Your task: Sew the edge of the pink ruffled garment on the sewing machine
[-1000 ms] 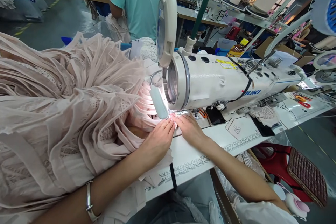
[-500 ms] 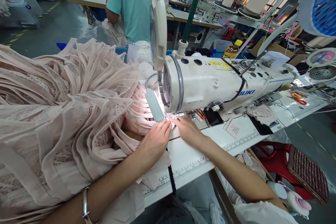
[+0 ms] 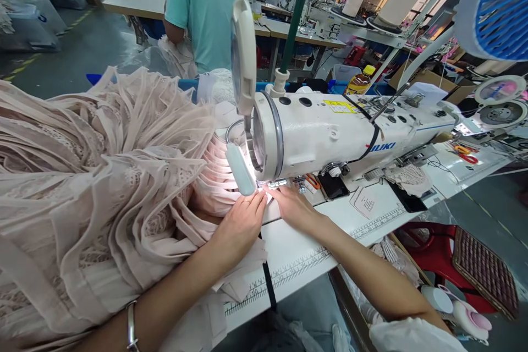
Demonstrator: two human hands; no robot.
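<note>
A large heap of pale pink pleated lace fabric [image 3: 103,176] covers the left of the white sewing table [image 3: 297,253]. My left hand [image 3: 241,223] lies flat on the fabric's edge just in front of the needle area, fingers pressed down. My right hand [image 3: 295,206] rests beside it on the right, fingertips pinching the fabric edge at the presser foot. Both sit under the head of the white JUKI sewing machine [image 3: 330,132], lit by its small lamp [image 3: 240,168]. A bracelet [image 3: 131,325] circles my left wrist.
A round magnifier [image 3: 243,52] stands on the machine head. Scissors [image 3: 468,157], a phone [image 3: 334,187] and fabric scraps lie on the table at right. A person in a teal shirt [image 3: 202,5] stands behind. A red stool [image 3: 433,253] and woven cushion [image 3: 487,272] sit lower right.
Both hands have crept slightly forward toward the needle with the fabric edge. The view has shifted a little left and down.
</note>
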